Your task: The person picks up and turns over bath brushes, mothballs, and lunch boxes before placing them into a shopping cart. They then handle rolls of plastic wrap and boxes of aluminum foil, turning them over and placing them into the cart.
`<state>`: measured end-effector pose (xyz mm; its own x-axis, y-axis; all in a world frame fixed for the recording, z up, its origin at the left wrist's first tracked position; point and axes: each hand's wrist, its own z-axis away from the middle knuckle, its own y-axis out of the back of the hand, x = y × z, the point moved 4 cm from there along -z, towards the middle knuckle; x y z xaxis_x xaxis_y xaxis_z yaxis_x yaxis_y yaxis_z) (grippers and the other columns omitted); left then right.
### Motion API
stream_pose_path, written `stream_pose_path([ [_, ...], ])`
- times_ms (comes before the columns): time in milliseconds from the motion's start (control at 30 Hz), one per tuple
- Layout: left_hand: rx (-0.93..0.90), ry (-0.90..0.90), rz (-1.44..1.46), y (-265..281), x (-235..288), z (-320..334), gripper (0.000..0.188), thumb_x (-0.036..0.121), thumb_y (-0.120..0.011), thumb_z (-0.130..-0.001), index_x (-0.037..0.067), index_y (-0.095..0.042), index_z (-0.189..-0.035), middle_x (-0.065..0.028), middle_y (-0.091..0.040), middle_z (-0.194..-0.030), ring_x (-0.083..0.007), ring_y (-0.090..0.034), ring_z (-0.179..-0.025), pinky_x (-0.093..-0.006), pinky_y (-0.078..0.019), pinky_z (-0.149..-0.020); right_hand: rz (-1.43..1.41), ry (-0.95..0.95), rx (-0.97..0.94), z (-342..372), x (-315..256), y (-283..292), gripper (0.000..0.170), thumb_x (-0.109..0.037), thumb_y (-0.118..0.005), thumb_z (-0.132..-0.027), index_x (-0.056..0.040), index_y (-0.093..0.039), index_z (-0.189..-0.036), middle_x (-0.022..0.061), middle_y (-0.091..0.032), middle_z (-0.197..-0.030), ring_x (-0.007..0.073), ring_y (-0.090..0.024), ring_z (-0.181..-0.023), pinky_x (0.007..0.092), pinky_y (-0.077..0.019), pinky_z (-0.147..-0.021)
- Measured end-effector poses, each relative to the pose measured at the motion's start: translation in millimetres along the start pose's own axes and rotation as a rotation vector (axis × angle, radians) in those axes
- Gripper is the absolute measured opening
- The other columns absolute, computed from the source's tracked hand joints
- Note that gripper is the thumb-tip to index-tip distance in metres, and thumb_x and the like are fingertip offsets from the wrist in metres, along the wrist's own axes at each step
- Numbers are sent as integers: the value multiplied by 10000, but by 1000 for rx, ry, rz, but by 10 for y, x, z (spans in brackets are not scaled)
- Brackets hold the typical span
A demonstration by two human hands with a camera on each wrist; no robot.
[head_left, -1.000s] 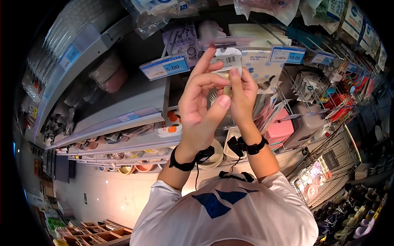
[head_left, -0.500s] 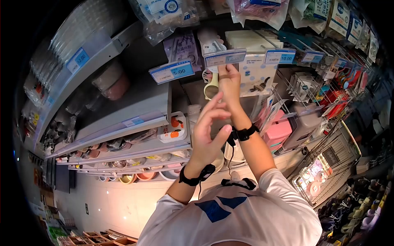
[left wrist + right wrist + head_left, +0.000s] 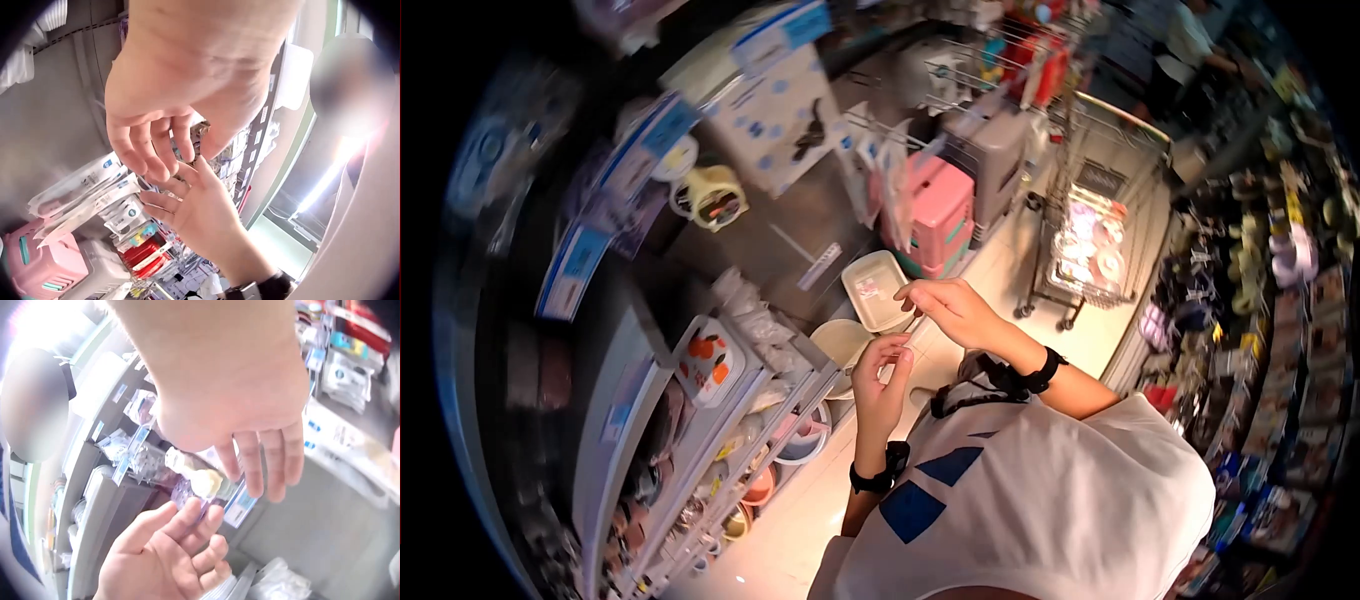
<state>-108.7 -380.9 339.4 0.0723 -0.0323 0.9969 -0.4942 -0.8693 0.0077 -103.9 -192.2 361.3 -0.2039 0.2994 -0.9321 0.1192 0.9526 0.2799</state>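
Note:
In the head view, my left hand (image 3: 883, 385) is raised in front of the shirt, its fingers loosely bent and nothing held. Close beside it is my right hand (image 3: 955, 312), also without anything in its grasp, fingers relaxed and pointing toward the left hand. The left wrist view shows both hands with their fingers overlapping in the picture. A pale yellow rounded item (image 3: 722, 196) with a white top hangs on the rack, well away from both hands; it appears blurred behind the fingers in the right wrist view.
Blue-and-white price tags (image 3: 578, 262) line the shelf edges. Below the hands are a cream basin (image 3: 874, 290) and a pink box (image 3: 935, 210) near the floor. A shopping cart (image 3: 1090, 240) with goods stands in the aisle. Slippers (image 3: 1250, 260) fill a rack at right.
Both hands have come away from the pale yellow item, which the right hand has let go on the rack. They are now lower, near the body, and the head view has turned right.

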Motion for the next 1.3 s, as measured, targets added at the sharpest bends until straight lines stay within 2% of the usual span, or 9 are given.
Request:
stream_pose_path([
  [200,-309,-58,-354,-744,-131,-282,240,78,-690,-951,-17,-656,-1169,-100,-728,-1019,-123,-677,-892,-297,-520,-822,261,30,142,480,-135,592,347,-356,-516,-1055,-63,-702,-1076,154,-721,-927,380,-679,-862,433,-531,-731],
  [267,-411,-64,-357,-1032,-303,-418,282,103,-710,-938,-34,-647,-1177,-140,-730,-995,-172,-700,-884,-327,-532,-799,272,35,206,623,-45,806,334,-365,-539,-1041,-78,-700,-1097,155,-720,-922,380,-682,-843,445,-533,-717],
  [367,-630,-134,-579,-1588,-414,-572,405,257,-714,-932,-15,-626,-1218,-225,-686,-1010,-410,-670,-948,-474,-523,-818,390,-38,167,879,184,1190,257,-283,-619,-998,-65,-706,-1104,141,-736,-961,357,-707,-846,425,-557,-722],
  [600,-986,-190,-768,-3132,-699,-1002,405,291,-679,-939,-31,-603,-1172,-245,-680,-1056,-435,-647,-991,-522,-500,-846,343,-177,302,1445,960,2590,249,-264,-637,-983,-71,-716,-1120,134,-748,-982,325,-720,-836,392,-564,-725],
  [733,-867,-178,-945,-3949,-945,-1334,434,293,-694,-922,-13,-599,-1214,-218,-692,-1096,-414,-659,-993,-529,-500,-863,69,-144,285,1539,1424,3473,241,-229,-638,-984,-59,-717,-1135,130,-745,-960,284,-723,-802,334,-561,-718],
  [800,-877,-100,-1016,-4296,-1015,-1492,461,289,-698,-924,5,-597,-1272,-209,-693,-1146,-410,-663,-1033,-523,-506,-900,31,-119,338,1515,1528,3931,225,-241,-622,-966,-75,-718,-1084,139,-734,-864,319,-718,-762,396,-549,-682],
  [900,-832,80,-950,-4703,-996,-1619,543,301,-693,-931,33,-559,-1385,-224,-670,-1276,-412,-643,-1168,-485,-506,-981,148,-147,211,1466,1632,4529,217,-228,-628,-979,-74,-719,-1103,105,-739,-894,279,-700,-736,368,-538,-661],
  [1067,-846,105,-908,-5008,-1125,-1873,604,317,-710,-914,50,-534,-1426,-258,-657,-1287,-427,-647,-1167,-470,-521,-963,364,-176,118,1360,1984,5371,257,-258,-637,-973,-93,-709,-1157,126,-735,-917,270,-715,-767,364,-545,-681],
  [1300,-931,191,-908,-5182,-1510,-2232,613,336,-713,-912,26,-543,-1413,-286,-606,-1357,-455,-595,-1230,-515,-474,-1027,-282,-232,1073,1968,2942,6400,210,-61,-603,-990,-6,-662,-1184,64,-742,-911,103,-681,-742,249,-539,-672],
])
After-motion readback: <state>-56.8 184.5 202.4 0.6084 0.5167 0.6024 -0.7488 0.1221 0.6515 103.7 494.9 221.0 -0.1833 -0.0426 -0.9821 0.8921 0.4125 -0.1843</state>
